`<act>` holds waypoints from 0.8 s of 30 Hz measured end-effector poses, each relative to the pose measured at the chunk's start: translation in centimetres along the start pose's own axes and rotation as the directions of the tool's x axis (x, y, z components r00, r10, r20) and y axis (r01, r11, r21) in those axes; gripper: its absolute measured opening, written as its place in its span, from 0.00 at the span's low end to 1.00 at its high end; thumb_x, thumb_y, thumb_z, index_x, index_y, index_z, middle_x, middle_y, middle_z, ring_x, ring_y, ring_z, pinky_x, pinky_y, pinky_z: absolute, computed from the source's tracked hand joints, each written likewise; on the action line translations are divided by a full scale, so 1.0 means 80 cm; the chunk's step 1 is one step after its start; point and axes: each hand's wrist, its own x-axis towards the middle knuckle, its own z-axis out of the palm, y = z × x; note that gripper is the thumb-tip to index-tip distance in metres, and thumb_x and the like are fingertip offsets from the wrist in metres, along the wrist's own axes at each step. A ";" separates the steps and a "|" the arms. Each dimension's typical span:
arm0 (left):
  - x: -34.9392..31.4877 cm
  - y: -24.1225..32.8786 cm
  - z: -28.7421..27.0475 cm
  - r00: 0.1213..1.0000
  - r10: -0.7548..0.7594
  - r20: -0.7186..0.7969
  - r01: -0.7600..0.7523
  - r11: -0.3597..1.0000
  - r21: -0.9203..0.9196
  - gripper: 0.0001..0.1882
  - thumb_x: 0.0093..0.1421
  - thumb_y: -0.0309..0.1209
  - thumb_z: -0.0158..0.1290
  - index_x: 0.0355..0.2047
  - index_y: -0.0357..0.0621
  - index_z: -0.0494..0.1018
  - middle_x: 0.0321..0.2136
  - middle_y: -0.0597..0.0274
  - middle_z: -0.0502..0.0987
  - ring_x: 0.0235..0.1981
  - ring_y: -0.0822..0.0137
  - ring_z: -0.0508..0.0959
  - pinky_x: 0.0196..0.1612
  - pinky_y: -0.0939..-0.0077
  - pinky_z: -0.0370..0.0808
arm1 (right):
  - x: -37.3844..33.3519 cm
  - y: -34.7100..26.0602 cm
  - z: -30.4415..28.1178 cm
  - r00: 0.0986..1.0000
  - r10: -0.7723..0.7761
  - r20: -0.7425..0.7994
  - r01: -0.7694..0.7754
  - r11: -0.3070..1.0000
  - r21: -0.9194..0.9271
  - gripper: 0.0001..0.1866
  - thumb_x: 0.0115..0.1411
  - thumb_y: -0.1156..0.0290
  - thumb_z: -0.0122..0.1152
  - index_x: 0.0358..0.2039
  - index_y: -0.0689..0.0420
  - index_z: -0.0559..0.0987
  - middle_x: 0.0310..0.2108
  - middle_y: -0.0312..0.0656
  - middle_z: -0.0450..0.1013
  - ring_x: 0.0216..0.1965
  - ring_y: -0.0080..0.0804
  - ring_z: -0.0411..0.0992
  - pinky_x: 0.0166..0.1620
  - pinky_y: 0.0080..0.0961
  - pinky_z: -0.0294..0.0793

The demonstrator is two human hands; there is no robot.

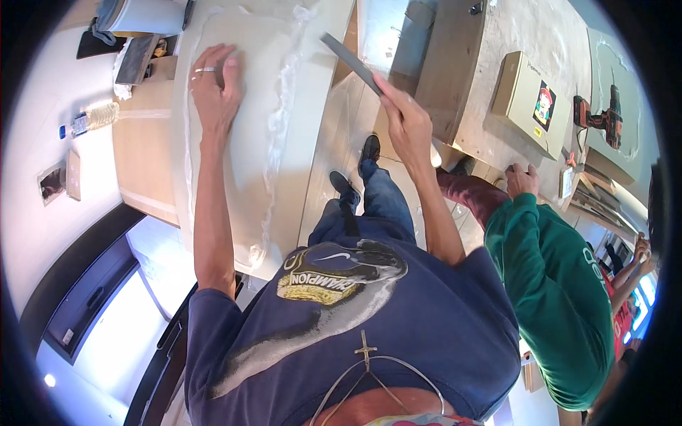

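Note:
My left hand [215, 89], with a ring on one finger, rests on a large pale panel [245, 142]. Its fingers lie loosely on the surface and hold nothing. Whitish crumpled strips [283, 117] run along the panel's edges. To the right, my right hand [408, 124] grips a long flat grey file [350, 62] past the panel's right edge. The file's tip points up and left, toward the panel, and a light handle end shows below my palm. My fingers hide the middle of the tool.
A co-worker in a green sweatshirt [554, 284] stands close on my right, one hand at a wooden workbench [465, 106]. On that side are a cardboard box [533, 103] and a cordless drill [602, 117]. A white bucket [149, 18] and a plastic bottle [92, 121] are at the left.

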 end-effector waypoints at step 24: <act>0.045 0.060 0.057 0.985 -0.011 0.173 0.042 0.983 -0.180 0.10 0.55 0.28 0.69 0.27 0.38 0.77 0.49 0.59 0.77 0.50 0.60 0.72 0.45 0.68 0.74 | 0.006 0.008 0.008 0.990 0.087 0.114 -0.081 0.995 -0.052 0.23 0.67 0.68 0.61 0.61 0.30 0.78 0.24 0.47 0.72 0.24 0.47 0.73 0.27 0.41 0.70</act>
